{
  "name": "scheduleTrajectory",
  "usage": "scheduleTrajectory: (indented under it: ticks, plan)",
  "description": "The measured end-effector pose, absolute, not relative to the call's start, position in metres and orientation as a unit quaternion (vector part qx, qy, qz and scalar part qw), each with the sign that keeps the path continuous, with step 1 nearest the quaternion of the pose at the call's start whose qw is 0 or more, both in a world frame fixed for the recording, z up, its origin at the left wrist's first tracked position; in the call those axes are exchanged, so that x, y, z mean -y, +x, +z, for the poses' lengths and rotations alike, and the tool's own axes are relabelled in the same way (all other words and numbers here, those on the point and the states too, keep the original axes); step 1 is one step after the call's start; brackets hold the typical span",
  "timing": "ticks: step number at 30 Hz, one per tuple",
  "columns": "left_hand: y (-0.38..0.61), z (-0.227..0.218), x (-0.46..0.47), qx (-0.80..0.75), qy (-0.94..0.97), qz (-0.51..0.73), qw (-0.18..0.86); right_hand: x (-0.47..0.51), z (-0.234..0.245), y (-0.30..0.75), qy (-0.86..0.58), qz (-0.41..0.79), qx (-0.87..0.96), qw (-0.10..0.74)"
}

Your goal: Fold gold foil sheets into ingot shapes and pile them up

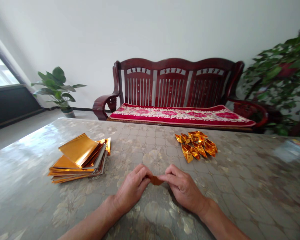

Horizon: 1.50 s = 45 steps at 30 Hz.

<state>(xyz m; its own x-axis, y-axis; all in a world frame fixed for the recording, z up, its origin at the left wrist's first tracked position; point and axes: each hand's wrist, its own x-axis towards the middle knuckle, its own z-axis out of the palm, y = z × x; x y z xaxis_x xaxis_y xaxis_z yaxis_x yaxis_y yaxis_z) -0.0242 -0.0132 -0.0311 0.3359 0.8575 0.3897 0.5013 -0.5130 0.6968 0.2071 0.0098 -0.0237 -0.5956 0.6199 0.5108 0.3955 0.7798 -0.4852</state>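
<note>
Between my two hands is a small folded piece of gold foil paper [156, 180], just above the near middle of the table. My left hand [134, 185] pinches its left end with thumb and fingers. At the other end, my right hand [183, 186] has its fingertips closed on the paper. Part of the paper is hidden by the fingers. Beyond my right hand lies a cluster of folded gold paper ingots [198, 145]. A loose stack of gold foil sheets [78, 156] rests to the left, some with grey backs showing.
The table [145, 146] has a patterned, glossy cover. A clear plastic packet [293, 150] lies at its right edge. Behind stands a dark red wooden bench [175, 90] with a red floral seat cover [180, 115]. Potted plants [56, 86] stand on both sides.
</note>
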Motion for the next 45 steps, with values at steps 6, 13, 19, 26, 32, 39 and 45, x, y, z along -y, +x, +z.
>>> scheduleTrajectory:
  ticks: [6, 13, 19, 26, 32, 39, 45]
  plan:
    - [-0.024, -0.034, 0.013, -0.437, 0.778, 0.384, 0.237, -0.010, -0.023, 0.206, -0.298, 0.171, 0.876, 0.338]
    - [-0.023, -0.032, 0.013, -0.446, 0.768, 0.388, 0.248, -0.010, -0.025, 0.207, -0.285, 0.164, 0.877, 0.351]
    - [-0.023, -0.029, 0.013, -0.443, 0.769, 0.390, 0.246, -0.009, -0.022, 0.208, -0.275, 0.154, 0.884, 0.345]
    - [-0.025, -0.029, 0.018, -0.443, 0.788, 0.368, 0.218, -0.006, -0.016, 0.207, -0.276, 0.136, 0.896, 0.320]
    - [-0.025, -0.022, 0.022, -0.430, 0.804, 0.345, 0.222, -0.004, -0.012, 0.205, -0.270, 0.121, 0.904, 0.307]
    - [-0.028, -0.024, 0.020, -0.429, 0.806, 0.348, 0.212, -0.006, -0.009, 0.207, -0.299, 0.125, 0.900, 0.293]
    - [-0.031, -0.028, 0.019, -0.428, 0.804, 0.350, 0.217, -0.011, -0.016, 0.213, -0.286, 0.130, 0.909, 0.274]
